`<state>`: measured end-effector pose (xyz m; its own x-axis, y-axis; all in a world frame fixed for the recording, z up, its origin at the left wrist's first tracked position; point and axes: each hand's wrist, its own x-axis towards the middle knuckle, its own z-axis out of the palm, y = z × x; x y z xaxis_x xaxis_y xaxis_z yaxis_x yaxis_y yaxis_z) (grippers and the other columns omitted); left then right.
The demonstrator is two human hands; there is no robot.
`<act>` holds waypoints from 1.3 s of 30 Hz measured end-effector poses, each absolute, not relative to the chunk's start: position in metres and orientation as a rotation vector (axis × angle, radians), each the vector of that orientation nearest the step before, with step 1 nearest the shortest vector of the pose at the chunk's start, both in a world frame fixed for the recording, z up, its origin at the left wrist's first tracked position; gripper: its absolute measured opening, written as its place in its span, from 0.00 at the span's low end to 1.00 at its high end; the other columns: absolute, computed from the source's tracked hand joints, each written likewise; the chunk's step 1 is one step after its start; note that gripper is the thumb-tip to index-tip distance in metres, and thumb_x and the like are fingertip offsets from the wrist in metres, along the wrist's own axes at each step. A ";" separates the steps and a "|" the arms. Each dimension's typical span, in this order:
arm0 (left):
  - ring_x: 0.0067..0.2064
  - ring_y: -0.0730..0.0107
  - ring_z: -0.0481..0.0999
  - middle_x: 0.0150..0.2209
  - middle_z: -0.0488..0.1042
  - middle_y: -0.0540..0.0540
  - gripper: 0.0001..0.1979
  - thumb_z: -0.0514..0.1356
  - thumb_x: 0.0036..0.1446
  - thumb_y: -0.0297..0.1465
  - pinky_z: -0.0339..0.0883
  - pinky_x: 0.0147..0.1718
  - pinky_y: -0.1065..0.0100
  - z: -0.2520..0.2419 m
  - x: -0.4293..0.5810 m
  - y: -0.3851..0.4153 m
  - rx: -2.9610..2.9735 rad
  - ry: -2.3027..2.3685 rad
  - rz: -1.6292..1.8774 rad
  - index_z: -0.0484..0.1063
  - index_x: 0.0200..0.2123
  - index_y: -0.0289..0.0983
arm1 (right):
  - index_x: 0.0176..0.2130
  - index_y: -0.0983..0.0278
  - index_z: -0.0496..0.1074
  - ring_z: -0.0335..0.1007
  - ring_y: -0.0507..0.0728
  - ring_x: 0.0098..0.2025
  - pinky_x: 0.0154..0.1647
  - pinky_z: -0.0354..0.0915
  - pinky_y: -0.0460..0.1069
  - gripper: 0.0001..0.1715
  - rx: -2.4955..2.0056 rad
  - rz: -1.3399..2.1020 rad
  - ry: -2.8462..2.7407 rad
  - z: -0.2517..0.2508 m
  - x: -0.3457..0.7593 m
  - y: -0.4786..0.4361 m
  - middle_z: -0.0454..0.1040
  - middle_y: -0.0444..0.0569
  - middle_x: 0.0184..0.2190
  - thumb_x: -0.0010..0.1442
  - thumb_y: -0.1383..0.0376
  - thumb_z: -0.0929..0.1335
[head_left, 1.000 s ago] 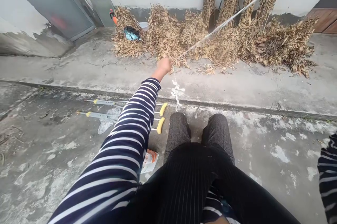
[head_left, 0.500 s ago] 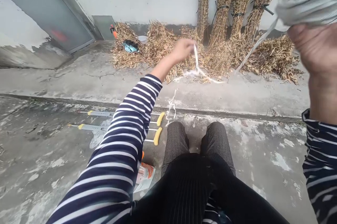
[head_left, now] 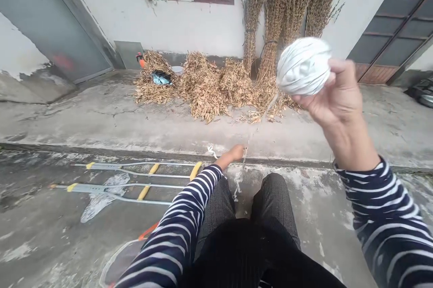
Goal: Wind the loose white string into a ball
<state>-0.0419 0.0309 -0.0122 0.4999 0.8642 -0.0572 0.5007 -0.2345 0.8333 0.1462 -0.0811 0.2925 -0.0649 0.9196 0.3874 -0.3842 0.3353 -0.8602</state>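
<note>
Raised at the right, my right hand is closed round the side of a ball of white cord. A pale strand runs down from the ball toward my left hand, hard to see against the concrete. My left hand is low, above my knees, with its fingers pinched together on the cord. Below it, a loose crinkled length of white cord hangs or lies near the ground. A short white end shows left of my left wrist.
Two crutches and a clear plastic bag lie on the ground at the left. Heaps of dry stalks line the wall, with tied upright bundles behind. A low concrete step edge crosses ahead. An orange-edged bag is beside my left arm.
My right hand has brought the ball of cord down and left, fully into view. My left hand has dropped from near the stalks to above my knees. The view has tilted up.
</note>
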 end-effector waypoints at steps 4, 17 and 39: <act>0.47 0.57 0.83 0.43 0.85 0.38 0.12 0.58 0.64 0.31 0.75 0.54 0.57 0.002 -0.032 0.031 1.696 1.208 0.820 0.82 0.43 0.36 | 0.51 0.61 0.73 0.77 0.55 0.38 0.26 0.76 0.46 0.27 -0.712 1.319 -1.099 0.240 0.149 -0.062 0.80 0.50 0.45 0.52 0.58 0.75; 0.47 0.60 0.81 0.39 0.85 0.46 0.04 0.69 0.60 0.31 0.63 0.65 0.56 0.050 0.000 -0.041 1.607 1.009 1.330 0.82 0.37 0.37 | 0.47 0.61 0.73 0.78 0.53 0.32 0.22 0.75 0.44 0.25 -0.850 1.558 -0.808 0.150 0.142 -0.085 0.82 0.44 0.35 0.50 0.57 0.75; 0.43 0.63 0.82 0.33 0.83 0.42 0.17 0.70 0.56 0.43 0.68 0.53 0.64 0.025 -0.109 -0.050 1.473 0.693 0.402 0.83 0.29 0.34 | 0.48 0.55 0.76 0.75 0.53 0.44 0.26 0.72 0.40 0.25 -0.621 1.700 -0.721 0.106 0.219 -0.060 0.80 0.44 0.50 0.51 0.56 0.77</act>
